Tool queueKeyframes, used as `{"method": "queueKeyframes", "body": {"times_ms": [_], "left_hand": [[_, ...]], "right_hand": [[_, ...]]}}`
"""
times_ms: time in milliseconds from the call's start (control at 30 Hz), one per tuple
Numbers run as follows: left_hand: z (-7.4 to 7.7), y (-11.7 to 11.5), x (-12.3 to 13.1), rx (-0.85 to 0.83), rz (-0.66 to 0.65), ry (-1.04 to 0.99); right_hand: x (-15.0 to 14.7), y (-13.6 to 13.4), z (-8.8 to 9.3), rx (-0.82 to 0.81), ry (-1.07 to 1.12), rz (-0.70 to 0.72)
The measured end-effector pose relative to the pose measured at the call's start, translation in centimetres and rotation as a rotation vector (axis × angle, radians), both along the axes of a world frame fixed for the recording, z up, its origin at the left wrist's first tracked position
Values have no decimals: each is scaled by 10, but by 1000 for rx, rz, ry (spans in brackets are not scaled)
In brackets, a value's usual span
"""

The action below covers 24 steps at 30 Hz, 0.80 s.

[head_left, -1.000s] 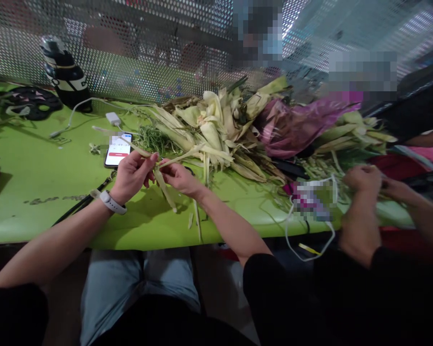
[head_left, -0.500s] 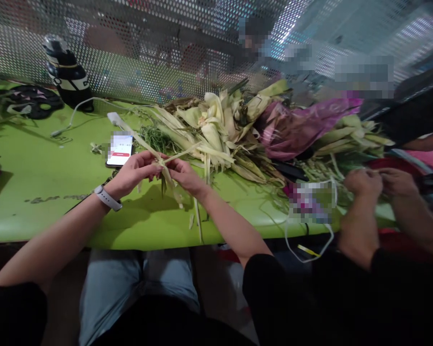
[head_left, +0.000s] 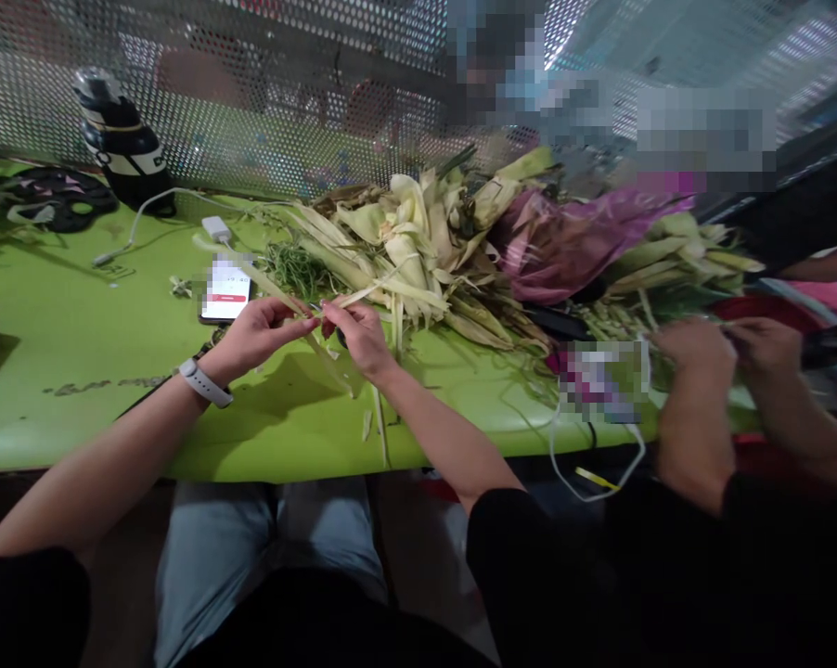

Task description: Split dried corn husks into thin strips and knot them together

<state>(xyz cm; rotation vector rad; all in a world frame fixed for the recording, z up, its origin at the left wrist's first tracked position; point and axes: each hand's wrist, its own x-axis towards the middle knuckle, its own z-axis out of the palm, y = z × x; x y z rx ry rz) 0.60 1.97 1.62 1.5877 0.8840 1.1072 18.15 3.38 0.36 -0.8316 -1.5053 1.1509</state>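
Observation:
Wearing a white wristband, my left hand [head_left: 262, 332] is closed, thumb and fingers pinching a long pale corn husk strip [head_left: 269, 286]. One end of that strip reaches up toward the phone [head_left: 225, 295]; its other end hangs below my fingers. My right hand [head_left: 364, 341] is closed too, its fingertips meeting those of my left around the husk. A small dark thing shows under its fingers, too unclear to name. Just beyond my hands lies a heap of corn husks [head_left: 411, 246], with green shredded strands [head_left: 297, 269] beside it.
A purple plastic bag [head_left: 550, 246] lies against the husks. At the right are a co-worker's hands [head_left: 697, 343]. A dark bottle [head_left: 130, 153], a white cable [head_left: 136, 227] and a black mask-like item [head_left: 70, 199] are on the green table [head_left: 112, 343]. Perforated metal stands behind.
My right hand has turned slightly, its thumb now up against my left fingertips. The husk pieces between my hands have shifted. The co-worker's hands have moved slightly left.

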Motion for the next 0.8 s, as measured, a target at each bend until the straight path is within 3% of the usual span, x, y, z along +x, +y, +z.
{"method": "queueKeyframes", "body": {"times_ms": [100, 200, 333, 433, 600, 700, 800], "left_hand": [[0, 0, -2, 37, 30, 62], [1, -1, -5, 4, -18, 124], [2, -3, -3, -39, -115, 206], [4, -5, 1, -36, -187, 229], [10, -13, 1, -140, -305, 243], [16, -17, -1, -262, -419, 203], [18, -19, -1, -303, -482, 205]], "right_hand": [[1, 6, -5, -102, 19, 4], [8, 16, -4, -169, 78, 50], [21, 16, 14, 51, 81, -132], [28, 8, 30, 76, 20, -11], [29, 6, 34, -297, 349, 292], [25, 9, 26, -459, 529, 362], [18, 7, 19, -552, 462, 423]]}}
